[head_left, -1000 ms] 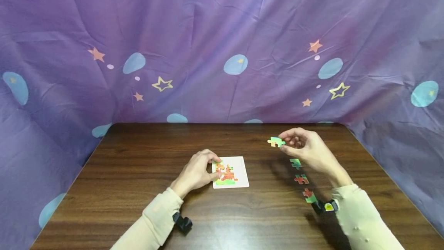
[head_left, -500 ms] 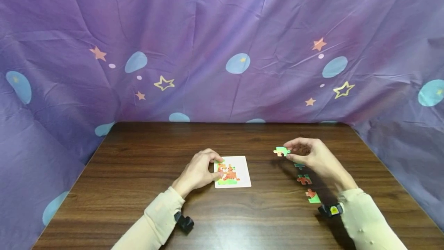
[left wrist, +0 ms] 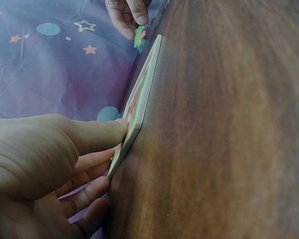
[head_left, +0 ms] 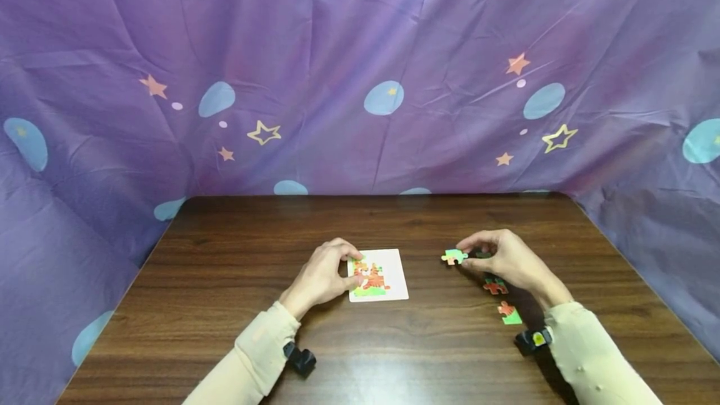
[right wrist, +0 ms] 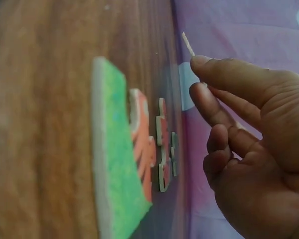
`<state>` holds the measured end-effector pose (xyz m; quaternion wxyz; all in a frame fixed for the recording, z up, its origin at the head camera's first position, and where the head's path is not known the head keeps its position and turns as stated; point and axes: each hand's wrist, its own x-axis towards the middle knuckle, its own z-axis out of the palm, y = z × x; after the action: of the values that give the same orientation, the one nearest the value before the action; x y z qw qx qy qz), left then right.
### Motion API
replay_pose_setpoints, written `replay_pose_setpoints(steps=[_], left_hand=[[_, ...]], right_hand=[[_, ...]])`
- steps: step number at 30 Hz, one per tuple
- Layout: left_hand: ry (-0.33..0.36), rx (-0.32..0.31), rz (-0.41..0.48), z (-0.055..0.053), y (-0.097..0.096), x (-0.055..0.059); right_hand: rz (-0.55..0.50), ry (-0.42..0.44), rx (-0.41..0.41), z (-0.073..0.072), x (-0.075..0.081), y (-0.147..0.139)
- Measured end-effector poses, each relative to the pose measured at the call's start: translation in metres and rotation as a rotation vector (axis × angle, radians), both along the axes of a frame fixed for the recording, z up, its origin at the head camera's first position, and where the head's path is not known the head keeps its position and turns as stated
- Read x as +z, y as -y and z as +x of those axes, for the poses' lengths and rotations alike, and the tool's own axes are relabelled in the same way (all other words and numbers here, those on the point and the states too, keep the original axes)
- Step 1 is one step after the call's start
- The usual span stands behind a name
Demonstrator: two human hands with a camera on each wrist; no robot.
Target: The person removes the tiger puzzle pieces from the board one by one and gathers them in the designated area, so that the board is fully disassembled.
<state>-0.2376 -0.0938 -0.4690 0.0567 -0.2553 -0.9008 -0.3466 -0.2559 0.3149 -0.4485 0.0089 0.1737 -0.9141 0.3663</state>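
Near the table's middle lies a white puzzle board (head_left: 397, 275) with an orange tiger picture partly assembled on its left side. My left hand (head_left: 317, 278) holds the board at its left edge. In the left wrist view the thumb (left wrist: 102, 135) presses on its top, with fingers at the edge. To the right, my right hand (head_left: 510, 262) pinches a green and orange puzzle piece (head_left: 454, 257) between thumb and fingertips, above the table. The right wrist view shows that piece edge-on, as a thin pale strip (right wrist: 188, 44).
A column of loose pieces lies by the right forearm: a green and orange piece (head_left: 510, 314), a red-orange piece (head_left: 495, 287) and a third piece (right wrist: 174, 153), mostly hidden under the right hand in the head view. A purple curtain (head_left: 337, 49) hangs behind the table (head_left: 253, 217).
The right hand has come down toward the table with the puzzle piece, shifting slightly right and then a little left. The left hand keeps its place on the board.
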Motion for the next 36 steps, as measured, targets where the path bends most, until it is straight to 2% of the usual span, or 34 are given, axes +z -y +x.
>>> replay_pose_setpoints(steps=[3, 6, 7, 10, 15, 16, 26, 29, 30, 36], left_hand=[[-0.019, -0.012, 0.004, 0.0, 0.0007, -0.0001], [-0.01, -0.01, 0.001, -0.0011, 0.0003, -0.0015], [0.01, -0.002, 0.002, 0.0017, -0.0013, 0.0034], [0.029, 0.011, -0.009, 0.0015, -0.0023, 0.0038], [0.013, 0.0, -0.006, 0.0029, -0.0017, 0.006], [-0.013, -0.012, -0.007, -0.0005, 0.0002, 0.0003], [-0.033, -0.06, 0.008, -0.0025, 0.002, -0.0025], [-0.016, -0.052, -0.013, -0.0032, 0.0015, -0.0012], [0.011, -0.042, -0.017, -0.0006, -0.0003, 0.0045], [0.037, -0.024, -0.034, -0.0001, -0.0009, 0.0058]], right_hand=[[0.028, 0.0, -0.001, -0.0011, -0.0008, -0.0001], [0.034, 0.008, 0.012, -0.0019, -0.0008, -0.0006], [0.035, 0.01, 0.013, -0.0019, -0.0009, -0.0008], [0.04, 0.016, 0.015, -0.0018, -0.0007, -0.0014], [0.074, 0.005, 0.01, -0.0022, 0.0004, -0.0012], [0.08, 0.003, 0.009, -0.0022, 0.0004, -0.0012], [0.111, 0.0, -0.004, -0.0019, -0.0022, -0.0034], [0.112, 0.005, -0.006, -0.0027, -0.0022, -0.0036], [0.109, 0.006, -0.007, -0.0031, -0.0021, -0.0037], [0.099, 0.006, -0.006, -0.0035, -0.0001, -0.0042]])
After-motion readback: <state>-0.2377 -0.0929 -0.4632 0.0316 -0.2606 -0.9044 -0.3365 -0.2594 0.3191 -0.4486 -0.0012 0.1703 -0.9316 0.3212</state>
